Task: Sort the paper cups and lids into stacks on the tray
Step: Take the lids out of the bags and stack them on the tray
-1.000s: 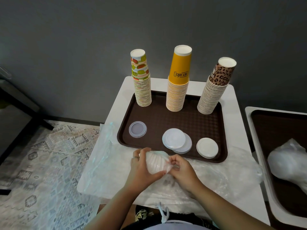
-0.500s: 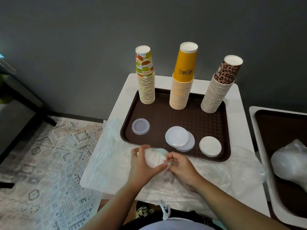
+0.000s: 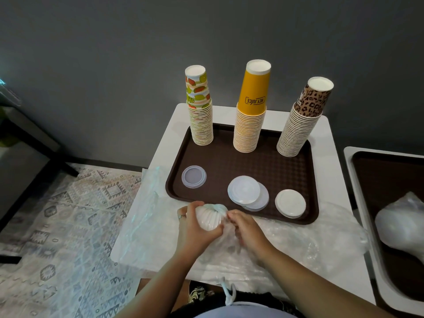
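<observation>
A bundle of white lids [image 3: 210, 217], stacked edge-on inside thin clear wrapping, is gripped by the left hand [image 3: 192, 222], whose fingers are curled round its left side and underside; a ring is worn on one finger. The wrapping at the bundle's right end is pinched by the right hand [image 3: 243, 227], fingers bunched together on the plastic. Both hands are held just off the near edge of the brown tray [image 3: 229, 164], over crumpled clear plastic sheeting [image 3: 298, 244] that is spread across the near part of the white table [image 3: 165, 138] and hangs over its left edge. Along the tray's near edge three groups of lids are laid: a single translucent lid [image 3: 194, 176] toward the near left corner, two overlapping pale lids [image 3: 247, 193] near the middle, and a white lid stack [image 3: 290, 203] toward the near right corner. Along the far edge three upside-down cup stacks are stood: the fruit-print cups [image 3: 200, 106] at the far left, the yellow cups [image 3: 251, 109] in the middle, and the leopard-print cups [image 3: 302, 120], tilted, at the far right. At the right, a second tray [image 3: 367, 171] carries a plastic-wrapped bundle [image 3: 401, 221]. A patterned rug [image 3: 68, 214] is seen on the floor at the left.
</observation>
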Action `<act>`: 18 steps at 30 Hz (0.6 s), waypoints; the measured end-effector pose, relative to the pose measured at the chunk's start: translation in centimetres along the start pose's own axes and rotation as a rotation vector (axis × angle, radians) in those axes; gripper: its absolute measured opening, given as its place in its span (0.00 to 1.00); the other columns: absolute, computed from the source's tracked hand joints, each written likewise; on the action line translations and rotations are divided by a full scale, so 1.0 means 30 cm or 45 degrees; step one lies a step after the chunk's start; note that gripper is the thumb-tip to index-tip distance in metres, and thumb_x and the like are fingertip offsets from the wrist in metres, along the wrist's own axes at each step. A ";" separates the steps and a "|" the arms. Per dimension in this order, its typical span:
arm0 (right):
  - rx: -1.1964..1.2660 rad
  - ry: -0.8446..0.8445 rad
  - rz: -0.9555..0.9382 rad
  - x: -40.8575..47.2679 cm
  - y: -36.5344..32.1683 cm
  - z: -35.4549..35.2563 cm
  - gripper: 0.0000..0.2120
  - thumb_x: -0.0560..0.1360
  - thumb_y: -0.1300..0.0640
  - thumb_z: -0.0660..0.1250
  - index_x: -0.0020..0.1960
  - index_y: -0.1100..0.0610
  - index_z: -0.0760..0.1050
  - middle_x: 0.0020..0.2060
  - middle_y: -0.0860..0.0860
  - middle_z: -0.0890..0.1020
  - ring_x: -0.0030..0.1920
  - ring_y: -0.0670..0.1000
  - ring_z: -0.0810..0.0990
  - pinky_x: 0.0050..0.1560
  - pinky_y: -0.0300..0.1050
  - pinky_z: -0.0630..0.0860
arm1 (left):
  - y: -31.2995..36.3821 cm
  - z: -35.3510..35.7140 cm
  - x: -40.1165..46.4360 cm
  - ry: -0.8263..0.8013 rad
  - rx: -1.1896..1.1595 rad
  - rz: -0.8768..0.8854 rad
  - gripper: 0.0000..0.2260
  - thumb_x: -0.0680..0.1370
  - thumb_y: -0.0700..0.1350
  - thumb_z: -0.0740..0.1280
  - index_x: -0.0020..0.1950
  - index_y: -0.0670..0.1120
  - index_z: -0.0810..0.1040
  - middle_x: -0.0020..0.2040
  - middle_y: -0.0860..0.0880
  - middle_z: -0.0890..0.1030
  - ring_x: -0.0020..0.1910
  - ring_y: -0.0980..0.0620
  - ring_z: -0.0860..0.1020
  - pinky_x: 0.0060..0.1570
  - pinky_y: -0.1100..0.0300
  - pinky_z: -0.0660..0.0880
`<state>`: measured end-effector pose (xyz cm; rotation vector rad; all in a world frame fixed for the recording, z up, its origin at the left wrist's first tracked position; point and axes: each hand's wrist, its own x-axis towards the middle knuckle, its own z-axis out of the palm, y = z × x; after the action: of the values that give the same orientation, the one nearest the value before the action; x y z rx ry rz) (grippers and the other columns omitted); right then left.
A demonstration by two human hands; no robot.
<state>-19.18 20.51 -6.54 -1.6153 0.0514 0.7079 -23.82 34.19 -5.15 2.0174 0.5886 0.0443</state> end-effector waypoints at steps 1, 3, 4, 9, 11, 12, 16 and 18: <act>-0.110 -0.008 -0.068 0.000 -0.006 -0.003 0.08 0.78 0.54 0.63 0.43 0.51 0.78 0.40 0.50 0.82 0.42 0.46 0.78 0.45 0.42 0.73 | 0.000 0.000 -0.002 -0.005 0.004 -0.001 0.35 0.58 0.55 0.77 0.62 0.51 0.69 0.59 0.51 0.64 0.50 0.64 0.68 0.54 0.64 0.68; -0.248 -0.002 -0.175 0.006 -0.002 -0.010 0.05 0.76 0.56 0.67 0.46 0.57 0.77 0.42 0.55 0.82 0.42 0.47 0.78 0.46 0.42 0.73 | -0.002 0.000 -0.002 -0.013 0.011 -0.001 0.33 0.62 0.49 0.79 0.62 0.50 0.69 0.60 0.50 0.65 0.51 0.61 0.68 0.55 0.64 0.67; -0.267 0.011 -0.195 0.010 -0.001 -0.014 0.05 0.76 0.57 0.67 0.46 0.59 0.76 0.41 0.57 0.82 0.41 0.48 0.78 0.46 0.41 0.73 | -0.002 -0.001 -0.003 -0.017 0.006 0.000 0.32 0.63 0.48 0.80 0.62 0.50 0.68 0.60 0.50 0.65 0.52 0.60 0.68 0.55 0.64 0.67; -0.562 0.031 -0.294 0.027 0.004 -0.029 0.11 0.74 0.62 0.68 0.38 0.50 0.70 0.31 0.46 0.73 0.32 0.42 0.70 0.35 0.34 0.65 | -0.009 -0.017 -0.002 -0.035 -0.110 -0.067 0.29 0.65 0.45 0.78 0.61 0.54 0.68 0.59 0.52 0.64 0.56 0.59 0.68 0.56 0.64 0.65; -0.769 0.081 -0.317 0.027 0.022 -0.054 0.15 0.73 0.61 0.68 0.37 0.47 0.66 0.29 0.45 0.71 0.32 0.43 0.69 0.36 0.37 0.65 | -0.009 -0.027 0.003 -0.035 -0.171 -0.135 0.28 0.66 0.45 0.77 0.60 0.56 0.68 0.58 0.52 0.65 0.57 0.57 0.69 0.58 0.61 0.67; -0.854 0.094 -0.314 0.027 0.034 -0.070 0.14 0.73 0.60 0.68 0.38 0.47 0.66 0.30 0.44 0.70 0.33 0.43 0.69 0.38 0.40 0.66 | -0.008 -0.031 0.005 -0.037 -0.196 -0.162 0.27 0.67 0.45 0.77 0.60 0.56 0.68 0.57 0.52 0.65 0.56 0.57 0.70 0.59 0.59 0.68; -0.921 0.124 -0.379 0.012 0.055 -0.098 0.09 0.72 0.60 0.70 0.48 0.50 0.73 0.41 0.43 0.74 0.43 0.45 0.74 0.46 0.40 0.71 | -0.004 -0.041 0.002 -0.074 -0.214 -0.164 0.25 0.68 0.46 0.76 0.59 0.57 0.67 0.57 0.52 0.65 0.52 0.63 0.69 0.55 0.61 0.67; -0.876 0.225 -0.623 -0.012 0.036 -0.076 0.14 0.71 0.59 0.70 0.55 0.52 0.73 0.50 0.44 0.73 0.51 0.40 0.72 0.53 0.33 0.69 | -0.004 -0.040 -0.006 -0.074 -0.193 -0.146 0.26 0.68 0.47 0.76 0.60 0.58 0.67 0.57 0.53 0.66 0.54 0.61 0.69 0.56 0.61 0.67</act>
<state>-18.99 18.10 -7.34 -2.2272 -0.4932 0.1953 -24.34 35.15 -4.62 1.8296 0.6435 -0.0381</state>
